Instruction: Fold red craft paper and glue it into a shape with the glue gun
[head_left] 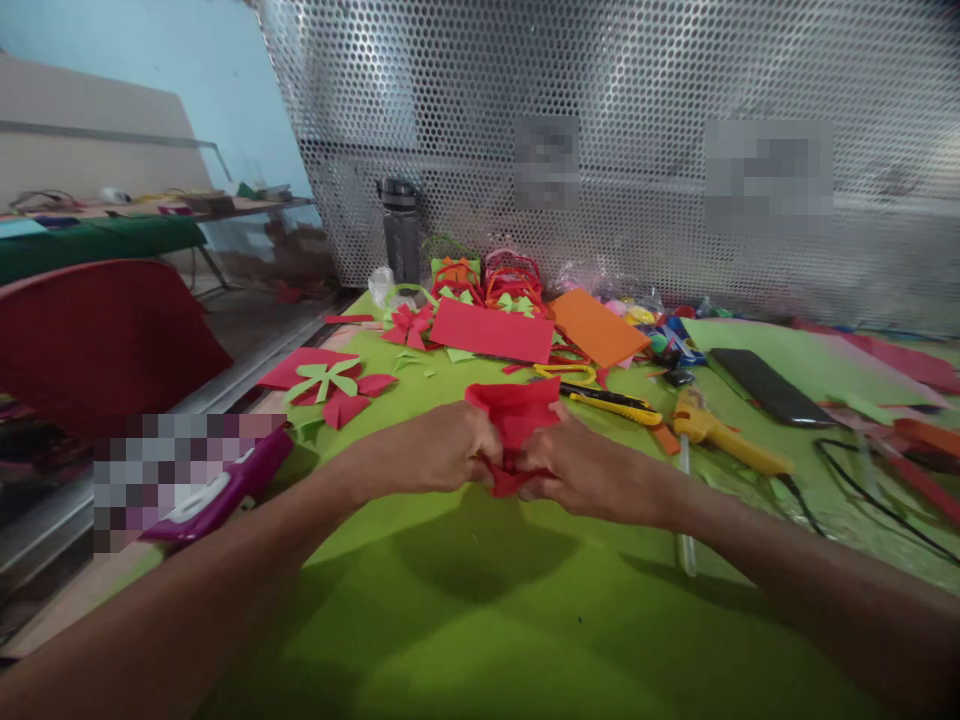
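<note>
The person's two bare hands meet above a worktop spread with a plain lime-green sheet [480,630]. Between them they hold a bright red, folded pouch-like piece of soft sheet material [517,408], its upper mouth open toward the far side. The left hand [459,445] has its fingers curled tightly in on the piece's left edge; the right hand [574,455] closes on the right edge, its fingertips near those of the left at the lower front. Neither grip looks slack, though the knuckles hide exactly where the fingers pinch.

The step in hand seems to be shaping or pressing the folded walls together. The next move appears to call for even pressure from both grips, with the edges lined up and the mouth uncrushed.

Beyond the hands lie a flat red rectangular sheet [493,330], an orange rectangular sheet [600,328] and a yellow-handled cutter [615,403]. A yellow glue gun [701,425] rests beyond the right forearm, near enough to reach should a seam need glue. Small red handled bags [514,285] stand at the back.
</note>
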